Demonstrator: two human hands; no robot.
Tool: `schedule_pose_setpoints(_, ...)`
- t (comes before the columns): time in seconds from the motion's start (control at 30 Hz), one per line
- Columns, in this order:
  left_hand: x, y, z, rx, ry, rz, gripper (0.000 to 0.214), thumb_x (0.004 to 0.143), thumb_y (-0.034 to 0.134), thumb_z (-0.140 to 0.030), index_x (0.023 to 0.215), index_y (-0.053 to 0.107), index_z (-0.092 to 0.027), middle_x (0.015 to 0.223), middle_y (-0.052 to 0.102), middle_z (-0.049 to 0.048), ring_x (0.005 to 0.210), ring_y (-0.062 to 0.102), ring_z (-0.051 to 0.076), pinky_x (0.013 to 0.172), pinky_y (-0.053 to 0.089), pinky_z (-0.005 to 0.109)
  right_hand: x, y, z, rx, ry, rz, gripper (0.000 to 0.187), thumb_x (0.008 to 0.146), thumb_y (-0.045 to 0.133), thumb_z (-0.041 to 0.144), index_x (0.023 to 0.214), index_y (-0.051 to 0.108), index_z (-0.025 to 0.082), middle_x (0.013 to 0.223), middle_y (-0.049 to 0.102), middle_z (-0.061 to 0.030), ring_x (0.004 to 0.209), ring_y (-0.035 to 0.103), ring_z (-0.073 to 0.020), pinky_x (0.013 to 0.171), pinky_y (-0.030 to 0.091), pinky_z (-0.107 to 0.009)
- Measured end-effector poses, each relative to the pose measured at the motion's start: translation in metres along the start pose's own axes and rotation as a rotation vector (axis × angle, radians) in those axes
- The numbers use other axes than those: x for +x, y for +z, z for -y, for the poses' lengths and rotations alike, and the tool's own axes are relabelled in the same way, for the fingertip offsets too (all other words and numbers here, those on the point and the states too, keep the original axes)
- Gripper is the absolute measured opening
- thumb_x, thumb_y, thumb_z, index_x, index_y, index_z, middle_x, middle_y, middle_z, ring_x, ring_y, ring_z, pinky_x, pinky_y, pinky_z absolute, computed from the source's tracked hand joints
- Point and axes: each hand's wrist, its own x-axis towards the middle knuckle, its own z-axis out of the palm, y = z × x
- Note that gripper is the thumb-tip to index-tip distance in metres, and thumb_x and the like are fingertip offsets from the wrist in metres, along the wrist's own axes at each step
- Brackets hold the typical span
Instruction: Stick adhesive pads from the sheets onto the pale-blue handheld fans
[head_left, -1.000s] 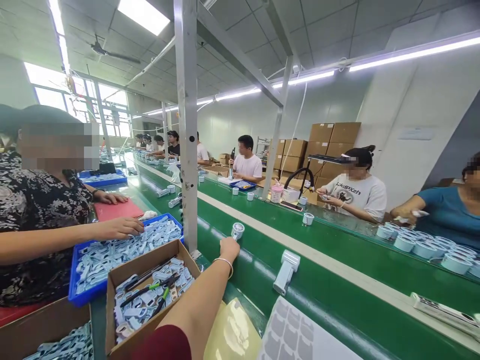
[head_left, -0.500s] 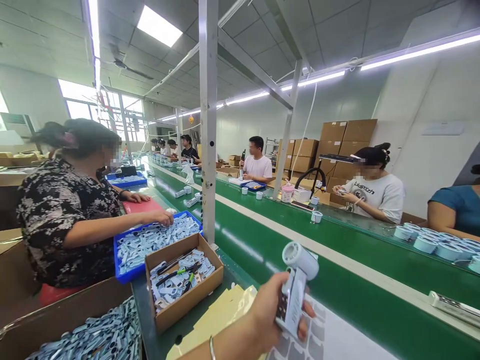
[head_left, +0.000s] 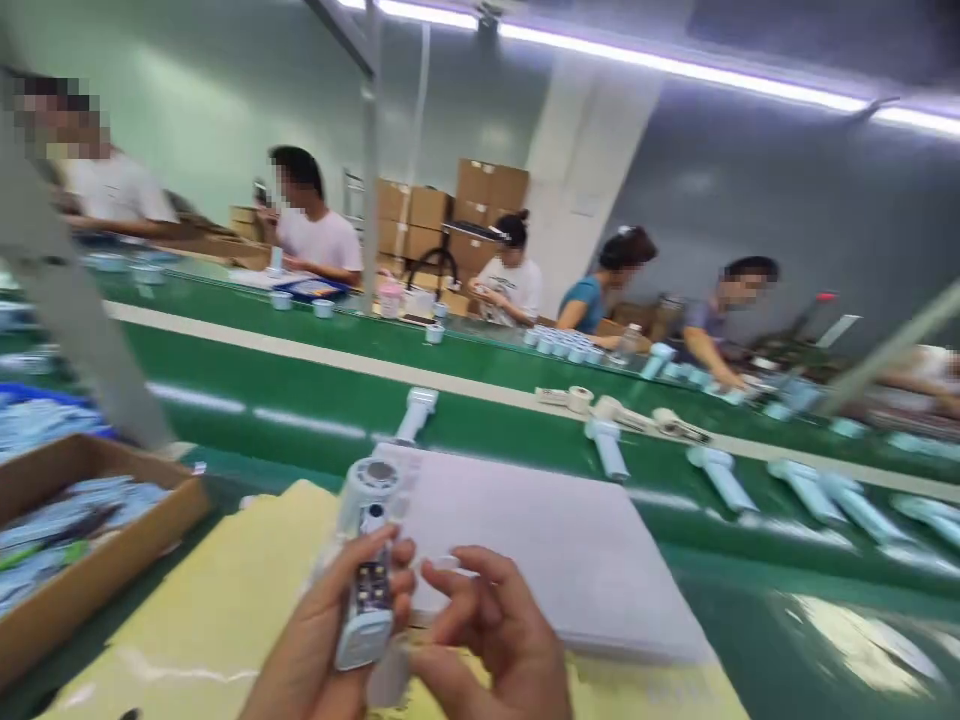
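Note:
My left hand (head_left: pixel 337 610) is wrapped round a pale blue handheld appliance (head_left: pixel 365 640), shaped like a small hair dryer. Its round head points up and away, and a dark panel with small gold squares shows on the handle. Close on the right, my right hand (head_left: pixel 495 630) has its fingers curled, with a small grey label (head_left: pixel 388 675) at the thumb tip, just below the handle's lower end. Motion blurs the label's outline. Beneath both hands lie a stack of white sheets (head_left: pixel 540 540) and yellow backing paper (head_left: pixel 217 590).
A cardboard box (head_left: pixel 112 570) of pale blue parts stands at left, near a metal post (head_left: pixel 82 290). Beyond runs a green conveyor belt (head_left: pixel 487 430) carrying several similar appliances (head_left: pixel 724 480). Several co-workers sit along its far side, near white-blue cups (head_left: pixel 566 345).
The view has swung right and down. My left hand has brought the appliance in closer, over the paper. My right hand has come into view with the grey label.

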Motion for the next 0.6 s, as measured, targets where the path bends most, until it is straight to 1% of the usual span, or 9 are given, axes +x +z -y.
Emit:
schedule_pose_setpoints(0.03, -0.001, 0.004, 0.001, 0.009, -0.02, -0.075, 0.017, 0.082, 0.065, -0.009, 0.098, 0.063, -0.017, 0.085, 0.064, 0.0043, 0.056, 0.06, 0.01, 0.048, 0.054, 0.018, 0.001, 0.006, 0.0, 0.036, 0.003, -0.018, 0.052, 0.056, 0.089, 0.032, 0.101, 0.063, 0.023, 0.065, 0.073, 0.0, 0.107, 0.071, -0.0291, 0.086, 0.06, -0.037)
schedule_pose_setpoints(0.1, -0.002, 0.011, 0.003, 0.059, -0.02, -0.146, 0.014, 0.082, 0.066, -0.013, 0.095, 0.064, -0.018, 0.082, 0.063, 0.0047, 0.053, 0.059, 0.012, 0.045, 0.055, 0.021, 0.002, 0.015, 0.002, 0.06, -0.002, -0.06, 0.047, 0.054, 0.085, 0.021, 0.097, 0.066, 0.023, 0.066, 0.074, 0.0012, 0.1, 0.074, -0.0271, 0.086, 0.06, -0.034)
schedule_pose_setpoints(0.13, -0.004, 0.014, 0.006, 0.097, -0.004, -0.147, 0.014, 0.081, 0.069, -0.017, 0.094, 0.064, -0.02, 0.08, 0.062, 0.0042, 0.052, 0.059, 0.014, 0.044, 0.056, 0.022, 0.002, 0.018, 0.004, 0.055, -0.006, -0.074, 0.047, 0.053, 0.082, 0.016, 0.096, 0.067, 0.023, 0.067, 0.075, 0.0017, 0.098, 0.074, -0.0261, 0.086, 0.06, -0.033)
schedule_pose_setpoints(0.2, -0.006, 0.017, 0.011, 0.179, 0.065, -0.123, 0.022, 0.079, 0.074, -0.03, 0.096, 0.063, -0.023, 0.075, 0.061, 0.0032, 0.053, 0.061, 0.018, 0.044, 0.057, 0.027, 0.0, 0.02, 0.005, 0.024, -0.011, -0.087, 0.049, 0.051, 0.078, 0.009, 0.097, 0.068, 0.024, 0.066, 0.076, 0.0028, 0.098, 0.074, -0.0249, 0.086, 0.06, -0.031)
schedule_pose_setpoints(0.27, -0.007, 0.018, 0.015, 0.236, 0.126, -0.122, 0.03, 0.077, 0.075, -0.039, 0.1, 0.062, -0.023, 0.073, 0.06, 0.0034, 0.056, 0.064, 0.021, 0.044, 0.059, 0.03, 0.001, 0.019, 0.003, 0.004, -0.024, -0.096, 0.051, 0.05, 0.077, 0.009, 0.098, 0.069, 0.024, 0.064, 0.076, 0.0033, 0.098, 0.074, -0.0255, 0.085, 0.06, -0.031)
schedule_pose_setpoints(0.33, -0.007, 0.017, 0.017, 0.247, 0.163, -0.129, 0.034, 0.077, 0.074, -0.043, 0.102, 0.062, -0.023, 0.073, 0.06, 0.0037, 0.058, 0.065, 0.022, 0.045, 0.06, 0.031, 0.003, 0.018, -0.001, -0.018, -0.047, -0.11, 0.051, 0.049, 0.077, 0.012, 0.098, 0.07, 0.025, 0.062, 0.076, 0.0034, 0.096, 0.075, -0.0267, 0.083, 0.061, -0.032)
schedule_pose_setpoints(0.4, -0.006, 0.016, 0.016, 0.237, 0.171, -0.132, 0.034, 0.077, 0.073, -0.043, 0.103, 0.062, -0.023, 0.073, 0.06, 0.0033, 0.058, 0.065, 0.022, 0.047, 0.06, 0.031, 0.006, 0.017, -0.004, -0.056, -0.055, -0.123, 0.052, 0.048, 0.076, 0.013, 0.098, 0.07, 0.025, 0.061, 0.075, 0.0035, 0.095, 0.075, -0.0274, 0.085, 0.061, -0.033)
schedule_pose_setpoints(0.47, -0.006, 0.016, 0.014, 0.207, 0.157, -0.134, 0.031, 0.078, 0.073, -0.038, 0.101, 0.062, -0.022, 0.072, 0.059, 0.0024, 0.058, 0.064, 0.021, 0.048, 0.061, 0.031, 0.008, 0.018, -0.006, -0.079, -0.038, -0.122, 0.052, 0.047, 0.075, 0.012, 0.097, 0.07, 0.025, 0.061, 0.075, 0.0037, 0.096, 0.075, -0.0272, 0.085, 0.061, -0.033)
schedule_pose_setpoints(0.6, -0.007, 0.019, 0.007, 0.092, 0.038, -0.153, 0.013, 0.079, 0.071, -0.02, 0.088, 0.061, -0.021, 0.069, 0.055, 0.0002, 0.053, 0.058, 0.015, 0.049, 0.059, 0.024, 0.009, 0.02, -0.002, -0.053, -0.018, -0.11, 0.052, 0.047, 0.076, 0.012, 0.096, 0.07, 0.025, 0.061, 0.075, 0.0041, 0.095, 0.075, -0.0259, 0.08, 0.061, -0.029)
